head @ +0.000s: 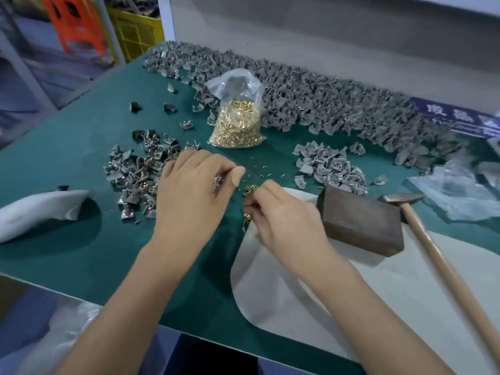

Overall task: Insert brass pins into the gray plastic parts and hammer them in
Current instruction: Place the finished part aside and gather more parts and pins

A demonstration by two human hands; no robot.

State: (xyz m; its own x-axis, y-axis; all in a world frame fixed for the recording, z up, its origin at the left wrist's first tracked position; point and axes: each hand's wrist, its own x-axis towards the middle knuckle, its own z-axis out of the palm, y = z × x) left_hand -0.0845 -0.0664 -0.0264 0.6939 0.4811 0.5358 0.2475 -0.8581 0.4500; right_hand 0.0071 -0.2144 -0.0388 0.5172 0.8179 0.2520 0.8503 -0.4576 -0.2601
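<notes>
Green desk (pixel 89 255) across the lower and middle frame; pale sheet (pixel 297 288) lying on it at lower right.

Left hand (pixel 189 196) at centre, palm down, fingers curled, pinching a small gray plastic part (pixel 217 182) between thumb and fingertips. Right hand (pixel 281 212) just right of it, fingers curled, pinching brass pins (pixel 250 188) at the fingertips; a few more pins showing below the thumb. The two hands close together, fingertips nearly meeting.

Dark block (pixel 359 220) right of the right hand, resting on the pale sheet. Hammer (pixel 422 226) just beyond the block, head at centre right, wooden handle running toward the lower right corner.

Small pile of gray parts (pixel 135 169) left of the left hand, some showing metal. Second small pile (pixel 330 166) at centre right, above the block. White foam piece (pixel 40 209) at the left edge.

Clear bag of brass pins (pixel 235 123) at upper centre, standing open-topped. Large heap of gray parts (pixel 311 98) behind it, stretching from upper centre to the right edge. Crumpled clear plastic (pixel 465 190) at the right edge.
</notes>
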